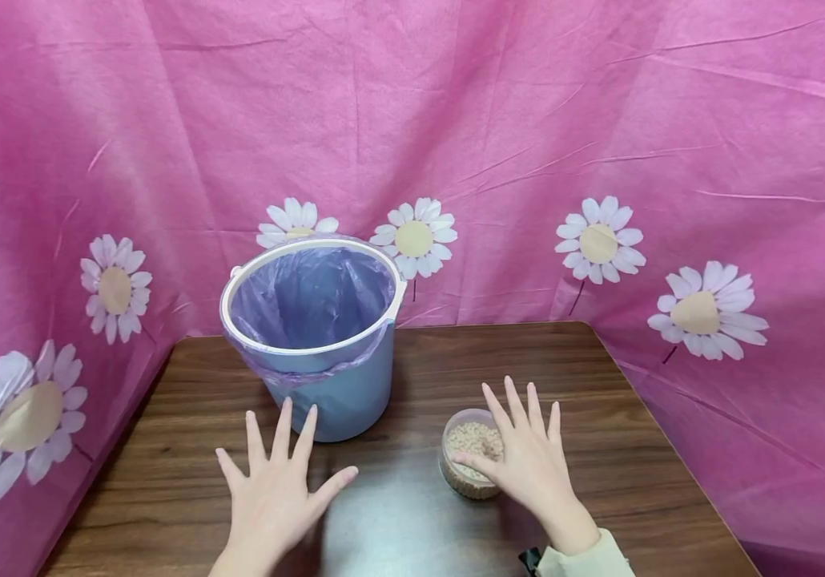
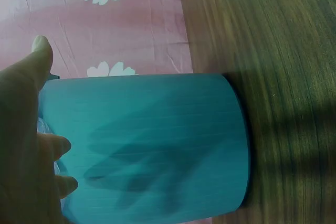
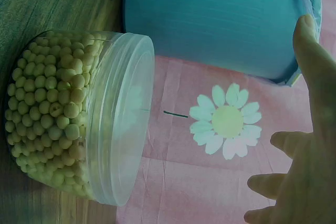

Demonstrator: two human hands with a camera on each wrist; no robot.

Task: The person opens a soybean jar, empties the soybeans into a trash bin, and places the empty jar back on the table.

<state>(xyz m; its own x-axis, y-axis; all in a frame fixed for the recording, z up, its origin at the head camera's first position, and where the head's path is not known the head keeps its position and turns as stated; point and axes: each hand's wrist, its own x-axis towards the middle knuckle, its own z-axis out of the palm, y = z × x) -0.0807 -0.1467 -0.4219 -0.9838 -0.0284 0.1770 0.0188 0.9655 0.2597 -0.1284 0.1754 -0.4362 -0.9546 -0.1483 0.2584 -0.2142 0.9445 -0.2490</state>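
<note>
Sitting under right hand [image 1: 528, 461]: bean jar [image 1: 472, 458]

Two hands are over the table: one left hand [image 1: 275, 489] and one right hand [image 1: 528, 461], each with five spread fingers. One blue bucket [image 1: 326, 377] stands at the far left, lined with one purple bag [image 1: 311, 296]. One clear jar [image 1: 468, 465] sits near right (its pale beans too many to count). One wooden table [image 1: 600, 385] carries it all. Six daisies show on the pink cloth [image 1: 456, 96] behind.
</note>
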